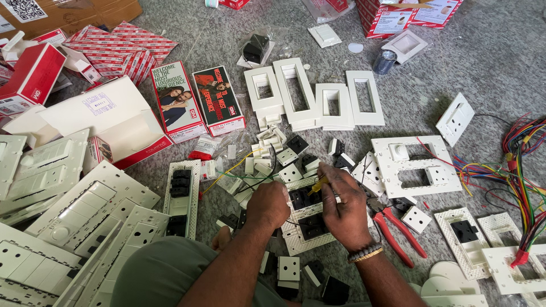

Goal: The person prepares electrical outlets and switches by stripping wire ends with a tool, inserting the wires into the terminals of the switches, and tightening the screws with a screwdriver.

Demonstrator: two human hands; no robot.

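Two black modules sit in the white plate [301, 224] on the floor [489, 57], between my hands. My left hand [268, 203] is clenched on the plate's edge; my right hand [343, 206] has its grip grasping a yellow screwdriver [317, 183], tip at the upper module [298, 198]. Red pliers [398, 233] lie just right; coloured wires [520, 170] farther right

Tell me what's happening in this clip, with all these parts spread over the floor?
A person sits on the grey floor working on a white switch plate fitted with black modules. The left hand steadies the plate; the right hand holds a yellow-handled tool to it. Red pliers lie just to the right, coloured wires further right, empty white frames above and red cartons to the upper left.
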